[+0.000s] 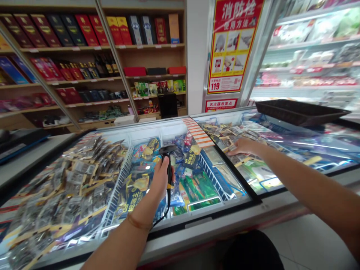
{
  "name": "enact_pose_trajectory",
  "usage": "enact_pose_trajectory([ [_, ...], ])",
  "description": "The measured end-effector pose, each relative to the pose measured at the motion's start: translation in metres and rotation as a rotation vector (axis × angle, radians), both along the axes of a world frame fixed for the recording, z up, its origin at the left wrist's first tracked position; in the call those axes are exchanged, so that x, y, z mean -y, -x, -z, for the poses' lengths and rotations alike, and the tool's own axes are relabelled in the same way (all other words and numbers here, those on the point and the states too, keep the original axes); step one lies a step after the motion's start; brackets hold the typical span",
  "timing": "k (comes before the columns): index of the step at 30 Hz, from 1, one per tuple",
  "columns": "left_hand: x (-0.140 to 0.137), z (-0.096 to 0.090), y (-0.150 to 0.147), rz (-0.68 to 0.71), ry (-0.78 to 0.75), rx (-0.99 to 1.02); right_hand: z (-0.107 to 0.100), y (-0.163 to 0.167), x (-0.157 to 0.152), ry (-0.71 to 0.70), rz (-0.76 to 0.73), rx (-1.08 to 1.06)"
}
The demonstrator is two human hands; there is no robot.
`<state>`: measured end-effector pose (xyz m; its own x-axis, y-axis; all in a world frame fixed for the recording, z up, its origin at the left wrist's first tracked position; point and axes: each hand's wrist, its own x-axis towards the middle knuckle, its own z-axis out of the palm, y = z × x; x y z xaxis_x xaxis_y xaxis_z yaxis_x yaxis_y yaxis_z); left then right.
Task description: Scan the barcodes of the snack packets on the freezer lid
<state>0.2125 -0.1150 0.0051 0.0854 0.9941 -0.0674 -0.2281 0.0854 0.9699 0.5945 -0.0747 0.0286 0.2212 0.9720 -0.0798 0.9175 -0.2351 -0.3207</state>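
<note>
A black handheld barcode scanner (168,161) with a cable running down is held upright in my left hand (161,178), fingers wrapped round its handle. Below it, through the freezer's glass, lie blue and green food bags (198,187) in a wire basket. My right hand (245,147) reaches over the right part of the freezer, its fingers bent together at the small clear packets with tan cards (228,142). Blur hides exactly what its fingertips grip. More of these packets (81,172) lie heaped on the freezer's left side.
A black tray (300,111) rests at the right back of the freezer. The freezer's front rim (202,225) runs in front of me. Behind stand wooden shelves (153,62) with boxes, a red poster (233,45) and a lit display fridge (315,56). A counter (53,146) is at left.
</note>
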Motion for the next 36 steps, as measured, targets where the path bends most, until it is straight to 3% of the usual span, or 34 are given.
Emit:
enact_pose_trajectory([
  [3,0.001,0.0,0.002,0.001,0.017,0.018,-0.015,0.008,-0.012,0.123,-0.06,0.027],
  [7,0.002,0.002,0.002,0.019,0.025,0.014,-0.029,0.035,-0.033,-0.145,-0.035,0.136],
  [9,0.004,0.003,0.0,0.044,0.032,0.014,-0.027,0.058,-0.044,-0.291,-0.046,-0.028],
  [11,0.006,0.002,-0.001,0.076,0.033,0.019,-0.02,0.087,-0.056,-0.37,-0.065,-0.383],
  [14,0.01,0.002,-0.002,0.139,0.031,0.023,-0.002,0.13,-0.074,-0.375,-0.074,-0.849],
  [16,0.012,0.002,-0.003,0.158,0.006,0.008,0.013,0.154,-0.086,-0.444,-0.084,-0.925],
  [19,0.014,0.003,-0.003,0.147,-0.057,-0.036,0.036,0.177,-0.1,-0.58,-0.171,-0.796],
  [24,0.016,0.004,-0.005,0.153,-0.092,-0.111,0.06,0.181,-0.109,-0.524,-0.354,-0.706],
  [36,0.02,0.004,-0.01,0.21,-0.082,-0.156,0.06,0.172,-0.112,-0.387,-0.231,-1.138],
])
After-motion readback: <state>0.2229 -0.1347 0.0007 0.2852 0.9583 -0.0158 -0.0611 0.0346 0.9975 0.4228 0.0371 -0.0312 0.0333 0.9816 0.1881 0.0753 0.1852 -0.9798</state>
